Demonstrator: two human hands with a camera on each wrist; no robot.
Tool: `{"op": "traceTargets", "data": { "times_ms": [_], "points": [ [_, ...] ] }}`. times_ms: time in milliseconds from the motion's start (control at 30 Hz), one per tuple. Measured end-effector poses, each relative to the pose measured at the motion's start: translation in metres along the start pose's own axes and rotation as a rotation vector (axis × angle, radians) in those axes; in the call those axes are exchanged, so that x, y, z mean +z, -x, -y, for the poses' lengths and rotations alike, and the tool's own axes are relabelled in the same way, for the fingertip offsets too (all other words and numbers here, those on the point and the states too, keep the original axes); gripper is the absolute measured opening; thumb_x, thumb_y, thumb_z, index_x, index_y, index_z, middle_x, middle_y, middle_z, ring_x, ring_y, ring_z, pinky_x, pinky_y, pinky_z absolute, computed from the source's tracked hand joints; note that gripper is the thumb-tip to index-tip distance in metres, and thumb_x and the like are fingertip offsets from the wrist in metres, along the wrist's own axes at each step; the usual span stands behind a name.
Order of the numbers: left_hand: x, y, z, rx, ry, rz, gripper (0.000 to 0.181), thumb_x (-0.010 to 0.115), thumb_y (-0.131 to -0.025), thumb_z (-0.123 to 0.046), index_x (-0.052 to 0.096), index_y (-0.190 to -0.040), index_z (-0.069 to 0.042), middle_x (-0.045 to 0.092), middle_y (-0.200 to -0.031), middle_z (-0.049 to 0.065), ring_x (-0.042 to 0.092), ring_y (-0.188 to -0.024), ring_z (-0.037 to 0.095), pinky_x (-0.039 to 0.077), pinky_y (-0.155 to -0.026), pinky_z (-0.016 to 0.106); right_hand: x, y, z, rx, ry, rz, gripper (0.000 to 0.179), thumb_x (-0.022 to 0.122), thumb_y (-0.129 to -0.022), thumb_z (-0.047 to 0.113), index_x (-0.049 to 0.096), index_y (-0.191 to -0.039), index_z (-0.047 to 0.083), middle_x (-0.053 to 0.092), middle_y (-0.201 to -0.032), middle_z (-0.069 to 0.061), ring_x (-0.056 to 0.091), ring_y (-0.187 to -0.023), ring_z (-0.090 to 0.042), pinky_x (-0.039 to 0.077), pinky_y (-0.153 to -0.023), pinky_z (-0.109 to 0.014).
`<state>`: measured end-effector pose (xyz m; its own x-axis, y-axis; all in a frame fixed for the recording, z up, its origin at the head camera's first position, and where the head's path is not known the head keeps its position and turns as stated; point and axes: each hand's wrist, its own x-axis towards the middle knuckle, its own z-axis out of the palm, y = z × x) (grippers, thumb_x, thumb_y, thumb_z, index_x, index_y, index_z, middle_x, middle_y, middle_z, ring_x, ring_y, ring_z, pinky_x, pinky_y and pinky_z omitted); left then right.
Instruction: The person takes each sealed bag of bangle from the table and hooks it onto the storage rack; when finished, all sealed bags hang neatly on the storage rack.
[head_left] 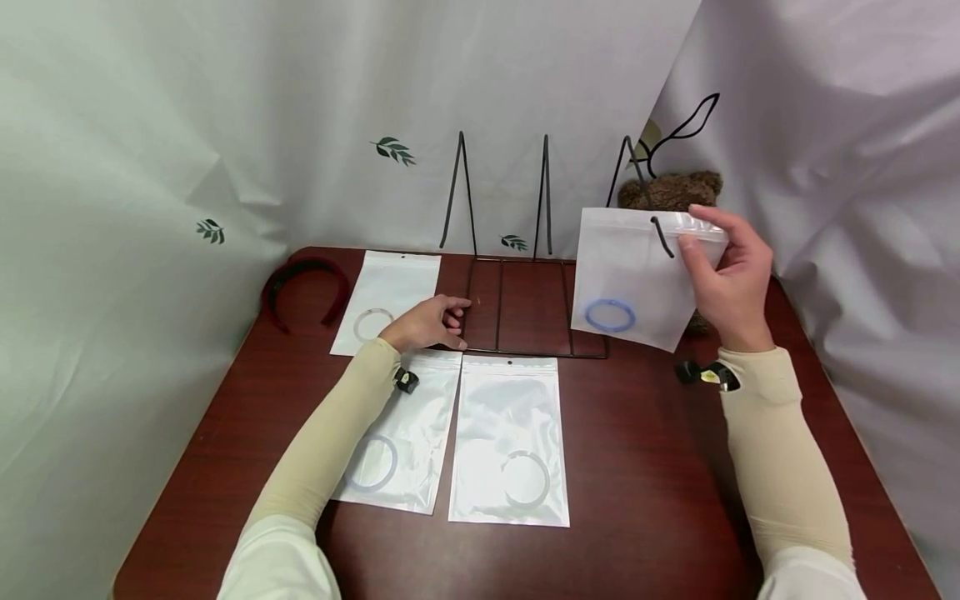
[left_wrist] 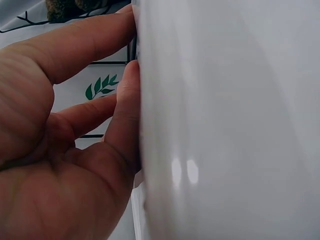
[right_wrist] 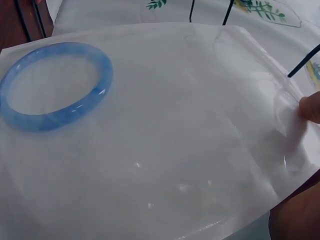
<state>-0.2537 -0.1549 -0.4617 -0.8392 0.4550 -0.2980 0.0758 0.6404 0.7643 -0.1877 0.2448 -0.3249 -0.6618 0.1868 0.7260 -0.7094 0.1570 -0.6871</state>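
A right hand (head_left: 733,279) pinches the top corner of a translucent white bag (head_left: 637,271), a marbled blue bangle (right_wrist: 50,122) showing near its bottom, raised at the right prong (head_left: 663,237) of a black wire rack (head_left: 498,308); the left hand (head_left: 429,322), fingers loosely apart, rests at the rack's left edge.

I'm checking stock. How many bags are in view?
4: one bag in the right hand; on the table, one bag beside the headband, one bag partly behind the left arm, and one bag right of that. Any beneath these would be hidden.
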Motion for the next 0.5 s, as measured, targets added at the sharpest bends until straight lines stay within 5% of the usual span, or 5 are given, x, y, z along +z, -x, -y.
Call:
{"op": "traceTargets", "data": {
  "times_ms": [500],
  "points": [
    [0.001,-0.001,0.001,0.004,0.015,0.001,0.085,0.087,-0.075,-0.008,0.047,-0.149,-0.011,0.053,-0.119,0.007,0.056,-0.097,0.016,0.047,-0.088,0.028,0.009,-0.035,-0.019,0.078,0.114,0.017,0.032,0.071,-0.086,0.002,0.071,-0.118,-0.001,0.073,-0.096,0.0,0.066,-0.073,-0.002,0.05,-0.065,-0.016]
  ]
}}
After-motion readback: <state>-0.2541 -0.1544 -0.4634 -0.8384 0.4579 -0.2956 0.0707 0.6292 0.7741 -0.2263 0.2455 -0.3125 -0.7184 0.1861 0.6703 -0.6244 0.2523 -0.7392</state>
